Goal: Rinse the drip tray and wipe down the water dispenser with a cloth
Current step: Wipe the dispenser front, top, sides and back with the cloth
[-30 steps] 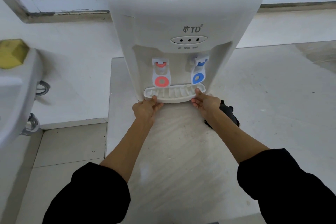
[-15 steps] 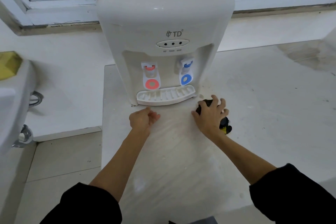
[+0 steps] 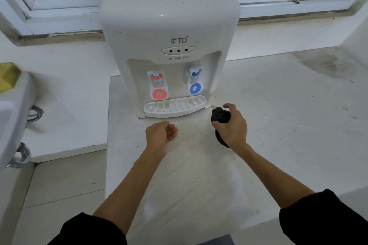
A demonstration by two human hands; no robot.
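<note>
A white water dispenser [image 3: 169,24] stands on a pale stone counter [image 3: 278,115], with a red tap [image 3: 158,85] and a blue tap [image 3: 195,80] on its front. Its white slotted drip tray [image 3: 175,106] sits seated at the base under the taps. My right hand [image 3: 232,126] is closed around a bunched black cloth [image 3: 220,115], lifted just right of the tray. My left hand [image 3: 160,135] hovers a little in front of the tray's left end, loosely curled and holding nothing. Dirty spots mark the dispenser's top.
A white sink [image 3: 12,109] with a yellow sponge [image 3: 8,75] on its rim is at the far left, its chrome pipe fittings [image 3: 21,155] below. A white window frame [image 3: 59,16] runs behind the dispenser. The counter's left edge drops to a tiled floor [image 3: 59,185].
Both hands let go of the drip tray and drew back. My right hand went to the black cloth beside the dispenser, gripped it and lifted it. The view tilted up.
</note>
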